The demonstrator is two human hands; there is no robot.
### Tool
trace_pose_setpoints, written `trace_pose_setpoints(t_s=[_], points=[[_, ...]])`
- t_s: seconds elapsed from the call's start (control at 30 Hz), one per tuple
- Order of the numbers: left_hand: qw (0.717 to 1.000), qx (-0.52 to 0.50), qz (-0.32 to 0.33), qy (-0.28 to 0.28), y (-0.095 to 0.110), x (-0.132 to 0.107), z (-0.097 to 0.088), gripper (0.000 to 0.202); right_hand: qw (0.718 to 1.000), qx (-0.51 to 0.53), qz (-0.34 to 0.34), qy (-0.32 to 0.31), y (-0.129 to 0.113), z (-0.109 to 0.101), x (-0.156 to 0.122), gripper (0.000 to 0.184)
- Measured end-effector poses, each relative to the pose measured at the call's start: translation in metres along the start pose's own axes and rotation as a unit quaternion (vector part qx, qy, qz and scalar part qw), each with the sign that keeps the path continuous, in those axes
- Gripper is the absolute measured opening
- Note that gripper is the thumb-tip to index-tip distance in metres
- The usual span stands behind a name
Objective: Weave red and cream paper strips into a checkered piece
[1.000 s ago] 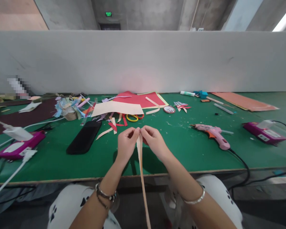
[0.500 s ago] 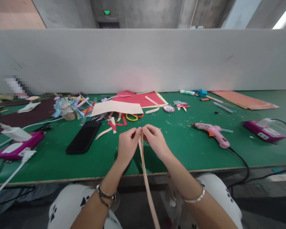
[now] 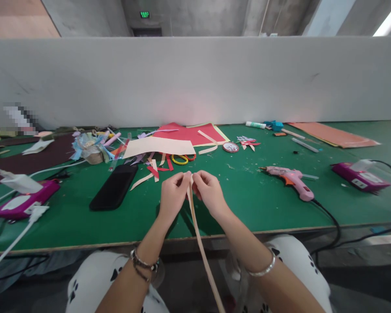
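My left hand (image 3: 173,194) and my right hand (image 3: 209,191) meet over the green table (image 3: 247,195), fingertips pinched together on the top end of a long beige paper strip (image 3: 200,243). The strip hangs down between my wrists, past the table's front edge and out of the bottom of the view. Both hands are closed on it. A black phone (image 3: 114,187) lies just left of my left hand. Yellow-handled scissors (image 3: 180,159) and red and beige paper scraps lie just beyond my fingers.
Red and beige paper sheets (image 3: 189,135) lie at the back centre. A pink glue gun (image 3: 289,178) with its cord lies to the right, and magenta devices sit at left (image 3: 26,201) and right (image 3: 360,177). A glue stick (image 3: 256,125) and orange paper (image 3: 334,135) lie far right.
The hands stay pinched on the strip's top end at nearly the same spot. The hanging strip has swung slightly to the right at its lower end.
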State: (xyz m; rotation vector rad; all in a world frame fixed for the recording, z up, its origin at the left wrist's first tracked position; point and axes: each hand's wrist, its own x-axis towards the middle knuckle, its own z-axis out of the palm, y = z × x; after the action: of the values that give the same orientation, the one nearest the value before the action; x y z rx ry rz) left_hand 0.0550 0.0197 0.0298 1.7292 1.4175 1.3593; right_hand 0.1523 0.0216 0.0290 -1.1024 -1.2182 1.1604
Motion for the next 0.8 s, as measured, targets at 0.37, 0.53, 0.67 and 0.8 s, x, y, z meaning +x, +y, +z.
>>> trace_pose_setpoints(t_s=[0.37,0.53,0.67,0.8], points=[[1.0,-0.01,0.021,-0.011,0.0,-0.001,0.001,0.032,0.998,-0.007,-0.019,-0.054,-0.004,-0.003,0.0,0.034],[1.0,-0.021,0.005,-0.002,-0.002,-0.001,0.002,0.032,0.997,0.038,0.01,-0.074,0.003,-0.002,0.001,0.036],[0.999,-0.032,0.002,0.013,-0.003,-0.001,0.003,0.032,0.998,0.044,0.003,-0.055,0.005,0.001,0.0,0.036],[0.998,-0.056,-0.008,0.025,-0.002,-0.001,0.004,0.037,0.998,0.045,0.008,-0.031,0.006,0.005,-0.001,0.035]])
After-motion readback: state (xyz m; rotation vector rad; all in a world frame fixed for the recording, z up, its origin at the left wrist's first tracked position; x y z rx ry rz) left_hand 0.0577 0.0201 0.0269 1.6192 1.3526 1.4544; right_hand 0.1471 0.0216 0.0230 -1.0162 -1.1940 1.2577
